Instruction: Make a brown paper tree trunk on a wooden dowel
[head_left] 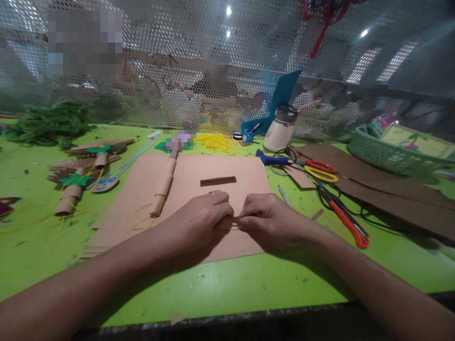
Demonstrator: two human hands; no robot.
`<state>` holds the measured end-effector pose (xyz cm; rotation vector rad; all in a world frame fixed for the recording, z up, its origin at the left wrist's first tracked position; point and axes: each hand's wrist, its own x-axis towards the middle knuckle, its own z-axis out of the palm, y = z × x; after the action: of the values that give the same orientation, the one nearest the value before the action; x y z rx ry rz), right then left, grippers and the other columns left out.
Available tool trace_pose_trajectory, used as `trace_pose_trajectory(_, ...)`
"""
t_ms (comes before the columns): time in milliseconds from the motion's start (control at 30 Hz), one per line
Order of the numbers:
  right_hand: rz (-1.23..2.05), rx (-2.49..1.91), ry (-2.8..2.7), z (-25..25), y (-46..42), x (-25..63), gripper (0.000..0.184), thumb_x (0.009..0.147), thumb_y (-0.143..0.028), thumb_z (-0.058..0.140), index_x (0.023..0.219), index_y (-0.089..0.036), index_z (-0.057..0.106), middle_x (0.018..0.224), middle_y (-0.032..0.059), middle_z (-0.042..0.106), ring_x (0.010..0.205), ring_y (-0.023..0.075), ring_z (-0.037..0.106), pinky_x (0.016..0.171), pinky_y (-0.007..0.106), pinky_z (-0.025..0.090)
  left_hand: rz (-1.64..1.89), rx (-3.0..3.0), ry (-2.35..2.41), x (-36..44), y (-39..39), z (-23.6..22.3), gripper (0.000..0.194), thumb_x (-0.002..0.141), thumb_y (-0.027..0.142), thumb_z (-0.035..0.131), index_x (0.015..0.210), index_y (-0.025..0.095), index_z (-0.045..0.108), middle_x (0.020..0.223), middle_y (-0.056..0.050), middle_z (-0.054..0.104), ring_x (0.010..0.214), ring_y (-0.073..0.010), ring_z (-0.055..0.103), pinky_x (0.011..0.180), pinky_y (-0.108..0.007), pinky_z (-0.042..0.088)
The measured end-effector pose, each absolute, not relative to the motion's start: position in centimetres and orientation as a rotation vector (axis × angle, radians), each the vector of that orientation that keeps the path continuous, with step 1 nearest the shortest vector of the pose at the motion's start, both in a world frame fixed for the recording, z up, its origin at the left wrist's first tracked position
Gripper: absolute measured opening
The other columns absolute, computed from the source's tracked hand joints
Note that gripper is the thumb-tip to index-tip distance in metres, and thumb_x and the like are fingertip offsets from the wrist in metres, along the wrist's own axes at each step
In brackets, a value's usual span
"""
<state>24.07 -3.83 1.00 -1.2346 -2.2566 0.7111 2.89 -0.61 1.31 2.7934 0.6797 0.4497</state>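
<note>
Both hands meet low over a brown paper sheet (pixel 192 170), one of several stacked on the table. My left hand (pixel 202 215) and my right hand (pixel 272 218) pinch a thin brown paper strip (pixel 234 220) between their fingertips, its ends hidden by the fingers. Just beyond them a small bundle of brown strips (pixel 218 181) lies flat on the sheet. Left of my left hand lies a rolled brown paper tube (pixel 164 184) with yellow string at its lower end and a purple and green piece at its top.
At the right lie red-handled scissors (pixel 322 166), a red and black tool (pixel 350 222), a glue gun (pixel 272 158) and brown card (pixel 373 184). A white jug (pixel 280 128) and green basket (pixel 401 151) stand behind. Paper figures (pixel 73 189) and green string (pixel 50 123) lie left.
</note>
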Motion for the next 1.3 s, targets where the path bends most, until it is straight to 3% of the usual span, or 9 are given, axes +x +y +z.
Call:
trace_pose_trajectory(267, 0.520, -1.262, -2.284, -0.3, -3.4, 23.7, 0.011, 0.084, -0.013, 0.067, 0.077, -0.013, 0.076, 0.072, 0.0036, 0.062, 0.068, 0.0129, 0.058, 0.063, 0.025, 0.043, 0.381, 2.633, 0.767, 3.1, 0.7, 0.0, 0.025, 0.096, 0.028, 0.047, 0.092, 0.019, 0.071, 0.081, -0.003, 0.062, 0.071, -0.0138, 0.056, 0.066, -0.025, 0.042)
trace_pose_trajectory(533, 0.534, -1.228, -2.244, -1.1, -2.6, 24.2, 0.007, 0.084, -0.013, 0.068, 0.081, -0.015, 0.074, 0.077, 0.0040, 0.065, 0.072, 0.0138, 0.060, 0.068, 0.026, 0.047, 0.470, 2.706, 0.746, 3.5, 1.8, -1.1, 0.019, 0.091, 0.021, 0.052, 0.084, 0.016, 0.069, 0.077, -0.003, 0.062, 0.068, -0.0129, 0.056, 0.064, -0.023, 0.042)
trace_pose_trajectory(700, 0.585, -1.199, -2.323, -0.4, -2.7, 24.4, 0.016, 0.091, -0.015, 0.059, 0.086, -0.015, 0.074, 0.080, 0.0043, 0.067, 0.073, 0.0129, 0.060, 0.069, 0.025, 0.046, 0.480, 2.758, 0.724, 3.6, 1.5, -1.1, 0.019, 0.091, 0.019, 0.051, 0.082, 0.015, 0.067, 0.076, -0.002, 0.059, 0.068, -0.0129, 0.054, 0.064, -0.023, 0.042)
trace_pose_trajectory(1033, 0.172, -1.066, -2.538, -1.1, -3.3, 24.4, 0.018, 0.089, -0.010, 0.053, 0.088, -0.015, 0.071, 0.084, 0.0082, 0.065, 0.082, 0.0179, 0.057, 0.072, 0.029, 0.044, 0.568, 2.819, 0.663, 4.2, 0.7, -1.1, 0.024, 0.092, 0.015, 0.049, 0.077, 0.013, 0.067, 0.076, -0.004, 0.057, 0.072, -0.0145, 0.052, 0.065, -0.026, 0.042)
trace_pose_trajectory(1300, 0.008, -1.031, -2.614, -0.9, -3.4, 24.4, 0.017, 0.087, -0.012, 0.053, 0.074, -0.015, 0.064, 0.075, 0.0069, 0.061, 0.073, 0.0170, 0.051, 0.065, 0.029, 0.039, 0.585, 2.953, 0.606, 4.3, 0.5, -1.7, 0.026, 0.095, 0.020, 0.045, 0.076, 0.013, 0.061, 0.077, -0.005, 0.053, 0.070, -0.0154, 0.046, 0.061, -0.029, 0.038)
